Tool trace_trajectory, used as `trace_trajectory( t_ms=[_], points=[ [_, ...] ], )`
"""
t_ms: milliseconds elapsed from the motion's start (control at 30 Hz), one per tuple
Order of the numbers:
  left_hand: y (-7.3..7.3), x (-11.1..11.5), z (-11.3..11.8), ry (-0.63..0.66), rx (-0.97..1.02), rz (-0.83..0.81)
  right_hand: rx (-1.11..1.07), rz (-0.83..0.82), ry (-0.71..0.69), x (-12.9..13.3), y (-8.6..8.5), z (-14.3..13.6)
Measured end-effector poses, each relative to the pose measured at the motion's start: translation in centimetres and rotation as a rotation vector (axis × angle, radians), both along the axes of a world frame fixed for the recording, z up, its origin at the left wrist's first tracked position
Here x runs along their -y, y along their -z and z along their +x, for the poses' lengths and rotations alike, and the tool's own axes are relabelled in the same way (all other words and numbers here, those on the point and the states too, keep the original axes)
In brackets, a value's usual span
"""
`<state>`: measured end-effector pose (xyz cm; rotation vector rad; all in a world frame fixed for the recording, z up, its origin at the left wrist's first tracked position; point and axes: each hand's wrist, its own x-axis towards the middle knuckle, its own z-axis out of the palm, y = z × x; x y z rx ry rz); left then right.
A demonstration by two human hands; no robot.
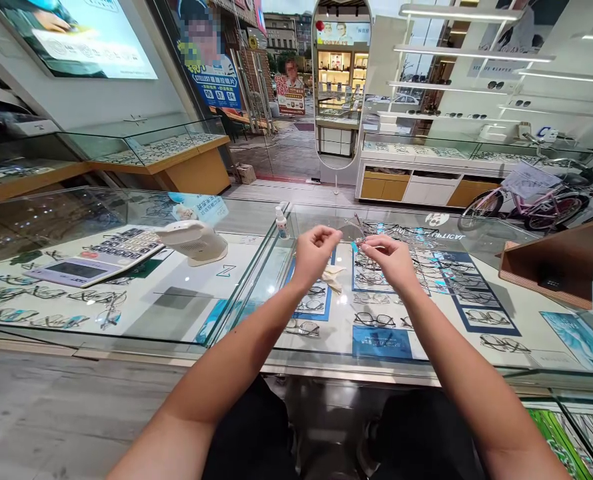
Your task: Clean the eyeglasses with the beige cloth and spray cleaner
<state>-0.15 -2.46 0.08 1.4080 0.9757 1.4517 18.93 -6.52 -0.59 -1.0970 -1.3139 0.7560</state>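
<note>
A thin-framed pair of eyeglasses (pixel 353 231) is held up between my two hands above the glass counter. My left hand (pixel 315 253) is closed, thumb and fingers pinched at the left side of the eyeglasses. On the other side my right hand (pixel 390 261) pinches the frame near a raised temple arm. The lenses are hard to make out against the displays behind. Below and close to my left hand lies a crumpled beige cloth (pixel 333 276). A small white spray bottle (pixel 281 223) stands on the counter to the left of my hands.
The glass display counter (pixel 256 273) holds rows of eyeglasses (pixel 375 319) under its top. A calculator (pixel 99 257) and a white device (pixel 196 241) rest at left. A wooden-coloured stand (pixel 546 263) is at right. Beyond are an oval mirror (pixel 342 87) and a pink bicycle (pixel 533 193).
</note>
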Motion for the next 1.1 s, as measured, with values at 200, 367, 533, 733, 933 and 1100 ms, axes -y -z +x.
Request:
trace_trajectory(
  t_ms=[200, 367, 533, 733, 933, 1100],
  points=[
    [0.8, 1.6, 1.4, 0.218, -0.044, -0.121, 0.364, 0.343, 0.292, 0.9, 1.0, -1.9],
    [1.0, 1.4, 1.5, 0.219, 0.027, -0.203, 0.526, 0.446, 0.317, 1.5, 1.3, -3.0],
    [0.5, 0.7, 1.3, 0.138, -0.08, -0.087, 0.364, 0.425, 0.258, 1.3, 0.1, -1.6],
    [-4.6, -3.4, 2.6, 0.115, -0.737, 0.262, -0.37, 0.242, 0.465, -1.1, -1.9, 4.5],
    [-7.2, -7.9, 9.2, 0.278, -1.491, 0.549, -0.661, 0.135, 0.392, -2.3, -2.4, 7.8],
    [-5.2, -8.9, 13.7, 0.283, -1.695, 0.578, -0.687, 0.083, 0.385, -2.7, -2.1, 8.3]
  ],
)
